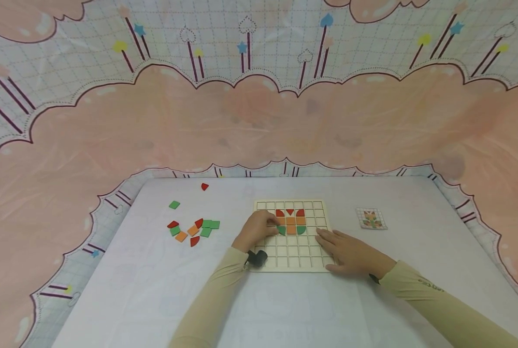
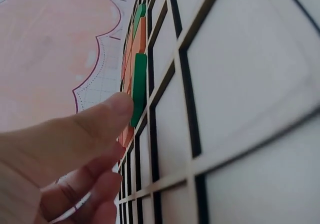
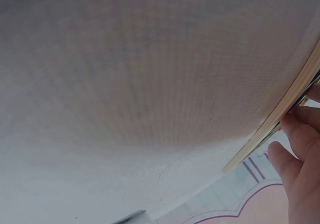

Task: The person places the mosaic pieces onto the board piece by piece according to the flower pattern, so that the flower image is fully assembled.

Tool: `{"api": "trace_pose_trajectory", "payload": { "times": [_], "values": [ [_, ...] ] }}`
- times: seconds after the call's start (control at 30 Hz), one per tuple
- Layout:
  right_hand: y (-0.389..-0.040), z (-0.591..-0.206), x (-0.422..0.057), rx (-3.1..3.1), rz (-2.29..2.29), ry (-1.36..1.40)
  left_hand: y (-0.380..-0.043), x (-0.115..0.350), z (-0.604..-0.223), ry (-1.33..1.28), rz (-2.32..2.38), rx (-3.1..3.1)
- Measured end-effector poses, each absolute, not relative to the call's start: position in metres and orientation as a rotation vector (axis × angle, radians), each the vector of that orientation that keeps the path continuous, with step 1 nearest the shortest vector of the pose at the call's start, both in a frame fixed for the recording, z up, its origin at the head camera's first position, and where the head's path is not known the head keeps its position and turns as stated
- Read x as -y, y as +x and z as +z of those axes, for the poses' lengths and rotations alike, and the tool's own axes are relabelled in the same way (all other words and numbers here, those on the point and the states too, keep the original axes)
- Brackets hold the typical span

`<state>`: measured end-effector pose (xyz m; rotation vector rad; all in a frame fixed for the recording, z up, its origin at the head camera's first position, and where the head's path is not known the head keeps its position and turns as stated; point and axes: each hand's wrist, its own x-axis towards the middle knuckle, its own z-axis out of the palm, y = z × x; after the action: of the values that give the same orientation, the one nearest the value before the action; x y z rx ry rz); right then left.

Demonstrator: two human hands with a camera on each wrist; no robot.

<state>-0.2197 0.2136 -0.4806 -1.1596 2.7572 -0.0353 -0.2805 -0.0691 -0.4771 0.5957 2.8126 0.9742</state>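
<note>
In the head view a pale grid board (image 1: 300,251) bears red, orange and green tiles in its upper middle. My left hand (image 1: 257,228) reaches over the board's left side and pinches an orange tile (image 1: 280,221) at the left end of the middle row. Seen from the left wrist, its thumb (image 2: 119,107) lies right by a green quarter-round tile (image 2: 139,87), with the orange tile's edge (image 2: 128,135) showing below the thumb. My right hand (image 1: 352,252) rests with extended fingers on the board's right edge; the right wrist view shows fingers (image 3: 300,139) along the wooden side.
Loose red, orange and green tiles (image 1: 193,230) lie left of the board. A green tile (image 1: 174,205) and a red one (image 1: 204,186) lie farther back. To the right is a small pattern card (image 1: 371,218). A white cloth (image 1: 285,309) covers the table.
</note>
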Motion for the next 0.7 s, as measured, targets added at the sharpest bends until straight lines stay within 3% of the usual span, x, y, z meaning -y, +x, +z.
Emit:
{"api": "trace_pose_trajectory", "payload": {
  "times": [0.7],
  "values": [
    [-0.219,-0.4804,-0.2121,-2.758,-0.059,-1.15,-0.2796,0.0597,-0.4786,0.462,0.897,-2.907]
  ]
}}
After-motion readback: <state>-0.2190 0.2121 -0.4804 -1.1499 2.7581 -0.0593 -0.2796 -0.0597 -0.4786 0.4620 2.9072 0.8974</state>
